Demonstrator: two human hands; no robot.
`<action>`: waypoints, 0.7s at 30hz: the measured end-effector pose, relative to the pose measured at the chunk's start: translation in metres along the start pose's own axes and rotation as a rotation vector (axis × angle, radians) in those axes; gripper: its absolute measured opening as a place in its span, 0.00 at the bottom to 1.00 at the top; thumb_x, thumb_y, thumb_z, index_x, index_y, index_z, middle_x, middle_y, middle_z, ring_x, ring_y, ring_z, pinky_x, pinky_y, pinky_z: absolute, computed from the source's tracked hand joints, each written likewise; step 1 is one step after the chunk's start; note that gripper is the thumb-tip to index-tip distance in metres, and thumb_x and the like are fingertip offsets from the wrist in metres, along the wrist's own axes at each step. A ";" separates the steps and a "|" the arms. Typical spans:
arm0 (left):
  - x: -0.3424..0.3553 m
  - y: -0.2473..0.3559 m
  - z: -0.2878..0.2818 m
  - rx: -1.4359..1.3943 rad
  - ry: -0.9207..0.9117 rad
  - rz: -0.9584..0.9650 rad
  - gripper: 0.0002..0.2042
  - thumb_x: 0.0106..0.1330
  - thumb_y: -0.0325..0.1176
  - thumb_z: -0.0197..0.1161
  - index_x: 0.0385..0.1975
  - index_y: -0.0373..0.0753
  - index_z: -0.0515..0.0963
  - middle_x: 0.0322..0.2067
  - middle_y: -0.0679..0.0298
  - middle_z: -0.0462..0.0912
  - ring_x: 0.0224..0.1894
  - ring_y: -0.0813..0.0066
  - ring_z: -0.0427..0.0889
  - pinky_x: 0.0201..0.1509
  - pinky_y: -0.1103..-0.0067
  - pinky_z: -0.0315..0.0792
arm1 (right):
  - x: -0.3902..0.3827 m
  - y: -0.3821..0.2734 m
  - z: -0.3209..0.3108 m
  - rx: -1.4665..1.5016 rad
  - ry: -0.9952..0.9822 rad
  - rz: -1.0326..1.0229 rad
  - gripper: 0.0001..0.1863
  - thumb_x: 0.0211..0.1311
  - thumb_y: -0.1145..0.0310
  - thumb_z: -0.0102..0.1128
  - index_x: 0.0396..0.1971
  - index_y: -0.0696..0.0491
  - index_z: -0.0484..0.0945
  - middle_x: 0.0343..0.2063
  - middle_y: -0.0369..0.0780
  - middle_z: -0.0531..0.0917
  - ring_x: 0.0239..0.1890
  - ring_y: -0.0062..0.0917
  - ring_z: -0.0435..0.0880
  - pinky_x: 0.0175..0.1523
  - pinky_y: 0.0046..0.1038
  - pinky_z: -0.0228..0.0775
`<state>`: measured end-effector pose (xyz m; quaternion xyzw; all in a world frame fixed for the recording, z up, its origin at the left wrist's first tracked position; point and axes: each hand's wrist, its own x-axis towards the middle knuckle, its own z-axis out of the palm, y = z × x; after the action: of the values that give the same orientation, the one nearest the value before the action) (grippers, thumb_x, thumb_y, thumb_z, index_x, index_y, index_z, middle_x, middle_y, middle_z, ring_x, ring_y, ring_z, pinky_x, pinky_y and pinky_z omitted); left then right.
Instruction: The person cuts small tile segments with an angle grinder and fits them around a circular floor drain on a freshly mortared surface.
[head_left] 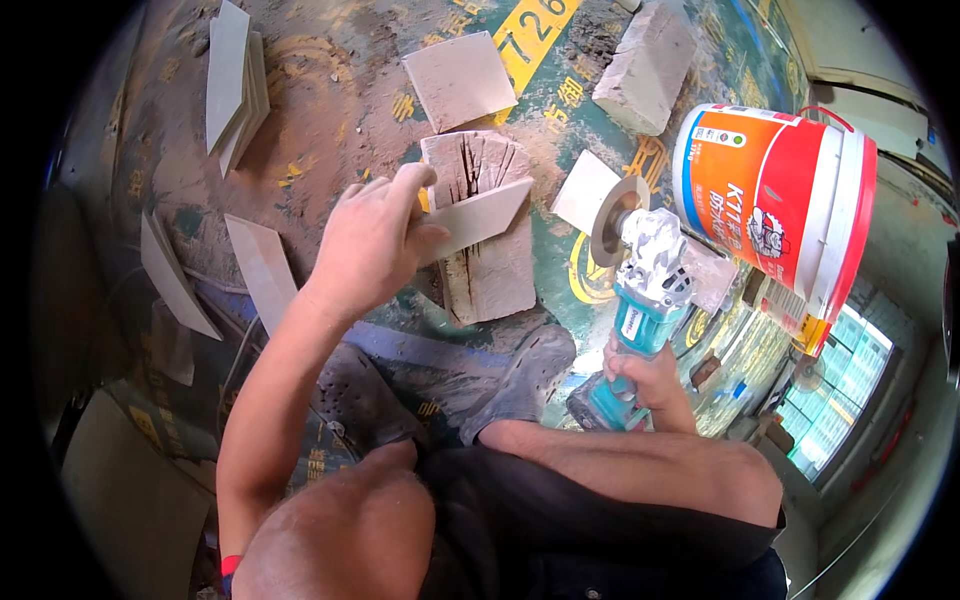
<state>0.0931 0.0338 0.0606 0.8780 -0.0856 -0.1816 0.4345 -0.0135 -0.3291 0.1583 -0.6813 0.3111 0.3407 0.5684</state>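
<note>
— What is each hand doing?

— The left hand (375, 240) has its fingers (412, 180) pinching a pale grey tile strip with a slanted end (478, 218), pressing it flat on a scored, grooved grey block (487, 232). I'd judge the block serves as a cutting rest, given the dark slots in it. The right hand (640, 372) has its fingers wrapped tight around the handle of a teal cordless angle grinder with a silver head (645, 290); its disc (612, 220) hangs just right of the block, apart from the strip.

— And the surroundings?

— A dusty floor covered by a green printed sheet with yellow markings (560, 100). Tile offcuts (235, 80) lie stacked at the upper left, a square pale tile (460, 78) beyond the block, and an orange-and-white plastic bucket (775, 200) stands tilted at the right. The person's grey shoe (525, 375) rests near the block's near edge.
</note>
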 end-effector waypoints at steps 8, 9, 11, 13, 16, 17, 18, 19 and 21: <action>-0.019 0.003 0.009 0.389 0.122 0.261 0.24 0.58 0.24 0.67 0.57 0.41 0.76 0.55 0.58 0.77 0.62 0.57 0.74 0.74 0.55 0.59 | 0.003 0.006 0.002 0.050 -0.013 -0.028 0.17 0.48 0.74 0.68 0.39 0.58 0.75 0.29 0.41 0.80 0.27 0.28 0.80 0.35 0.30 0.73; -0.018 0.000 0.007 0.405 0.078 0.290 0.27 0.54 0.22 0.65 0.58 0.47 0.77 0.61 0.59 0.74 0.68 0.57 0.69 0.78 0.52 0.52 | 0.003 0.002 0.006 0.069 -0.001 -0.021 0.17 0.48 0.74 0.68 0.40 0.58 0.75 0.29 0.41 0.80 0.27 0.28 0.80 0.35 0.30 0.73; -0.010 -0.003 0.003 0.430 0.164 0.395 0.29 0.51 0.21 0.65 0.57 0.51 0.78 0.66 0.60 0.70 0.72 0.56 0.64 0.80 0.51 0.48 | 0.004 0.003 0.006 0.115 0.005 -0.018 0.17 0.48 0.74 0.68 0.40 0.58 0.75 0.29 0.41 0.80 0.28 0.28 0.80 0.36 0.30 0.73; -0.001 -0.004 0.002 0.457 0.142 0.439 0.33 0.47 0.19 0.64 0.56 0.59 0.79 0.72 0.62 0.63 0.77 0.57 0.56 0.82 0.49 0.40 | 0.005 0.008 0.001 0.164 -0.002 -0.025 0.18 0.49 0.74 0.68 0.41 0.58 0.75 0.28 0.41 0.79 0.28 0.29 0.80 0.36 0.31 0.72; 0.006 0.001 0.004 0.414 0.179 0.461 0.32 0.49 0.19 0.63 0.59 0.52 0.77 0.70 0.57 0.65 0.74 0.52 0.60 0.81 0.52 0.48 | 0.005 0.010 0.000 0.176 -0.004 -0.058 0.14 0.51 0.76 0.64 0.39 0.59 0.75 0.27 0.41 0.79 0.27 0.26 0.79 0.33 0.29 0.73; 0.005 0.003 0.006 0.241 0.284 0.340 0.31 0.51 0.19 0.63 0.59 0.48 0.76 0.68 0.55 0.66 0.72 0.51 0.62 0.78 0.55 0.52 | 0.004 0.009 0.001 0.174 0.005 -0.059 0.15 0.51 0.76 0.64 0.39 0.59 0.75 0.27 0.41 0.79 0.27 0.26 0.79 0.33 0.29 0.73; -0.001 0.005 0.012 0.071 0.379 0.215 0.29 0.52 0.20 0.64 0.59 0.44 0.75 0.66 0.52 0.67 0.70 0.50 0.65 0.76 0.57 0.56 | 0.003 0.011 0.002 0.178 0.011 -0.057 0.15 0.50 0.76 0.64 0.40 0.59 0.75 0.28 0.40 0.79 0.27 0.26 0.79 0.33 0.29 0.73; -0.009 0.006 0.021 -0.099 0.469 0.088 0.28 0.54 0.20 0.64 0.59 0.40 0.74 0.65 0.50 0.69 0.68 0.49 0.67 0.74 0.59 0.61 | 0.003 0.012 0.003 0.182 0.017 -0.054 0.15 0.50 0.76 0.64 0.40 0.59 0.75 0.28 0.40 0.80 0.27 0.26 0.79 0.33 0.29 0.73; -0.023 0.006 0.038 -0.325 0.351 -0.277 0.23 0.65 0.38 0.67 0.52 0.30 0.69 0.49 0.42 0.76 0.50 0.44 0.80 0.55 0.60 0.74 | 0.002 0.010 0.007 0.173 0.011 -0.042 0.15 0.50 0.76 0.64 0.39 0.60 0.76 0.27 0.40 0.80 0.27 0.25 0.79 0.33 0.29 0.73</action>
<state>0.0568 0.0097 0.0499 0.8181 0.1420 -0.0956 0.5490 -0.0212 -0.3244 0.1498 -0.6379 0.3279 0.2967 0.6305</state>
